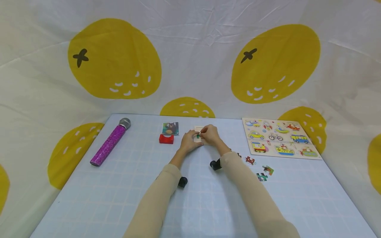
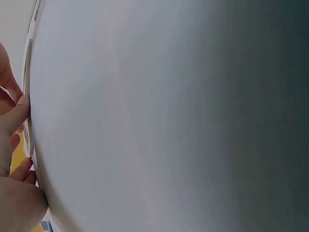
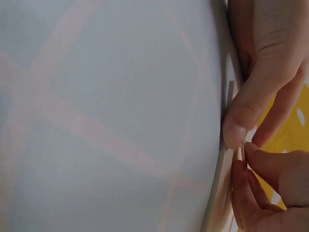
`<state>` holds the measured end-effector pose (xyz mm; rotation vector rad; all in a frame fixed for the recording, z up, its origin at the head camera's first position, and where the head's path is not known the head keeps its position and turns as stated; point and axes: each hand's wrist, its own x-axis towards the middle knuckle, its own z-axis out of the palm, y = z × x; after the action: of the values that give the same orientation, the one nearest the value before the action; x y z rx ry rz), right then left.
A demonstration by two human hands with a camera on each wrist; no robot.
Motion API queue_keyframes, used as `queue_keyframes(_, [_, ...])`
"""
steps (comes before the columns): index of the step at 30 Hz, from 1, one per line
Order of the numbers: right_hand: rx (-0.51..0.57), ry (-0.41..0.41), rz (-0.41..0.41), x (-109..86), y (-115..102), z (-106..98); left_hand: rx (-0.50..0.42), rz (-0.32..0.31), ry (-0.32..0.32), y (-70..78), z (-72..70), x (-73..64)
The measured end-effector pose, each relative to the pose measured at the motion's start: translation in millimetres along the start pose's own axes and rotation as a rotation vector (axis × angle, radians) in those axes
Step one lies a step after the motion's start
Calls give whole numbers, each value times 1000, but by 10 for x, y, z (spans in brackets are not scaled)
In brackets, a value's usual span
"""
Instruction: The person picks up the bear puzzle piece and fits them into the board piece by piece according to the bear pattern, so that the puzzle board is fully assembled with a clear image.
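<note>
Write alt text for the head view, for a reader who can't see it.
A person's left hand and right hand meet over a small pale board on a light blue table. To the left lie a red block, a picture card and a purple microphone; to the right, loose jigsaw pieces and a vehicle puzzle board.

no readable words, no labels, no brand names — no numbers or signs legible in any view

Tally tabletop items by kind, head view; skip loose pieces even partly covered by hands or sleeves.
Glittery purple microphone: 1
Square bear card: 1
Red notched block: 1
Pale rectangular wooden board: 1
Wooden vehicle-puzzle board: 1
Uncovered multicoloured jigsaw pieces: 3
Total: 8
</note>
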<state>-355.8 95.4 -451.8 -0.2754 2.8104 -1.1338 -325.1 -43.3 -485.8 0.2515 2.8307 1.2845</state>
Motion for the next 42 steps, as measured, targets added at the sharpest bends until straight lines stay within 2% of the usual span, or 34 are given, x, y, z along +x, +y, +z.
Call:
queue_keyframes(5, [-2, 63, 32, -1, -24, 36, 13, 8, -2, -6, -18, -6])
queue_keyframes(8, [-16, 58, 17, -1, 37, 25, 13, 3, -13, -9, -14, -11])
queue_keyframes(12, [24, 21, 0, -35, 128, -74, -1, 2, -6, -8, 0, -8])
queue_keyframes(16, [59, -23, 11, -144, 235, -294, -1, 6, 5, 15, 14, -14])
queue_keyframes(23, [-48, -85, -111, -400, 592, -818, 6, 32, 16, 32, 4, -22])
queue_keyframes(29, [-67, -143, -79, -600, 847, -1111, -11, 19, 12, 23, -7, -37])
queue_keyframes(34, [-55, -211, -69, -670, 937, -1127, -1, 9, 15, 2, 0, -29])
queue_keyframes(37, [-74, -251, -45, -677, 948, -1066, 5, 8, 13, 3, 3, -24])
queue_keyframes(42, [-146, -272, -12, -669, 905, -944, -4, 23, 12, 20, -7, -30])
